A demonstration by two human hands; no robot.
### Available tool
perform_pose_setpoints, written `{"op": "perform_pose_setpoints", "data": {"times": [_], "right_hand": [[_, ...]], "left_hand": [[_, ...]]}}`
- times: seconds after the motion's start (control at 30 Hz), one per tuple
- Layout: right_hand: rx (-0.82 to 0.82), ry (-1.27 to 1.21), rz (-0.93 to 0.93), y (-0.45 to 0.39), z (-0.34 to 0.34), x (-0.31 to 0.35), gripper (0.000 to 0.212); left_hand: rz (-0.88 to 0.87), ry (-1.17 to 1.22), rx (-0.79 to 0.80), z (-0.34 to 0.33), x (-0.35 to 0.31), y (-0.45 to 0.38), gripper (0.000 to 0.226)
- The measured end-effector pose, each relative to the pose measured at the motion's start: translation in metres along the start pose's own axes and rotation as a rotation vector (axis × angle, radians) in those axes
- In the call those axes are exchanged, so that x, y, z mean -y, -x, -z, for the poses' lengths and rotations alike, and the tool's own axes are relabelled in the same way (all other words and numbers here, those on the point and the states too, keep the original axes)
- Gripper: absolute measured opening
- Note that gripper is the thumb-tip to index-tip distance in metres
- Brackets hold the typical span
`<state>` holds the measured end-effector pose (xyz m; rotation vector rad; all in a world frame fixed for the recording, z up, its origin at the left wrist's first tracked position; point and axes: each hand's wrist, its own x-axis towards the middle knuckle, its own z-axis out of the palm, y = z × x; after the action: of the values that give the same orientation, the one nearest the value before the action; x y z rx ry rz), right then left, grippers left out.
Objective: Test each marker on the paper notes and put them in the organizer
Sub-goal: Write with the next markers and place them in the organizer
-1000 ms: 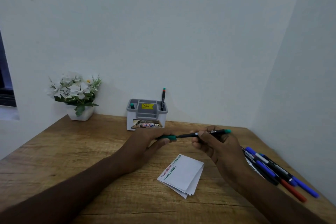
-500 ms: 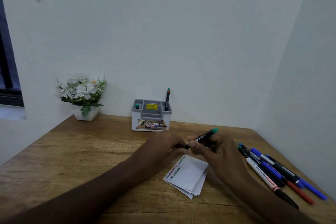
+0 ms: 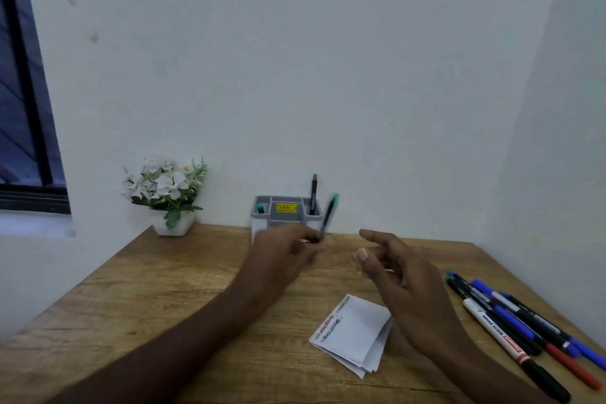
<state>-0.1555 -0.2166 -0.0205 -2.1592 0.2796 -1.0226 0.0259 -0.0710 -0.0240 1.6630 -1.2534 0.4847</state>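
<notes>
A flower pot [image 3: 172,226] and spare markers [image 3: 524,325] flank the bench [image 3: 131,298]; the left hand [image 3: 282,251], its grip pinching a green-capped marker [image 3: 329,216], partly hides the organizer [image 3: 285,210]. Two markers stand inside it. The right hand [image 3: 403,275] hangs slack above the paper notes [image 3: 355,331].

The table [image 3: 137,298] is wood-grained, light brown with darker streaks and a dull, matt finish; the organizer [image 3: 285,218], upper centre, looks like smooth grey and white plastic with a glossy yellow sticker [image 3: 286,207]; the paper notes [image 3: 355,334], lower centre, are thin white matt paper, folded and layered; the loose markers [image 3: 524,321] at the lower right have smooth plastic barrels with a slight sheen; the flower pot [image 3: 172,226], left of centre, looks smooth and white; the wall [image 3: 295,59] is matt painted plaster with a few scuffs.
</notes>
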Motion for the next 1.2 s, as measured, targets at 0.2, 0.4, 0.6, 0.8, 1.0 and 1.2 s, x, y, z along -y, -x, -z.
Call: {"op": "perform_pose_setpoints", "data": {"times": [0.2, 0.4, 0.6, 0.8, 1.0, 1.2], "right_hand": [[0.032, 0.165, 0.126, 0.006, 0.001, -0.001, 0.016], [0.120, 0.265, 0.308, 0.006, 0.006, -0.004, 0.018], [0.147, 0.350, 0.381, 0.001, 0.013, -0.009, 0.015], [0.197, 0.349, 0.388, 0.002, 0.013, -0.010, 0.008], [0.190, 0.412, 0.373, 0.001, 0.019, -0.005, 0.009], [0.243, 0.802, 0.057, -0.020, 0.038, -0.012, 0.013]], "left_hand": [[0.081, -0.196, -0.443, 0.056, 0.047, -0.052, 0.017], [0.301, -0.327, -0.176, 0.056, 0.080, -0.094, 0.019], [0.331, -0.308, -0.179, 0.043, 0.083, -0.098, 0.023], [0.408, -0.199, -0.194, 0.039, 0.071, -0.108, 0.023], [0.628, -0.166, -0.066, 0.038, 0.083, -0.096, 0.024], [0.355, -0.246, -0.233, 0.048, 0.047, -0.080, 0.031]]}}
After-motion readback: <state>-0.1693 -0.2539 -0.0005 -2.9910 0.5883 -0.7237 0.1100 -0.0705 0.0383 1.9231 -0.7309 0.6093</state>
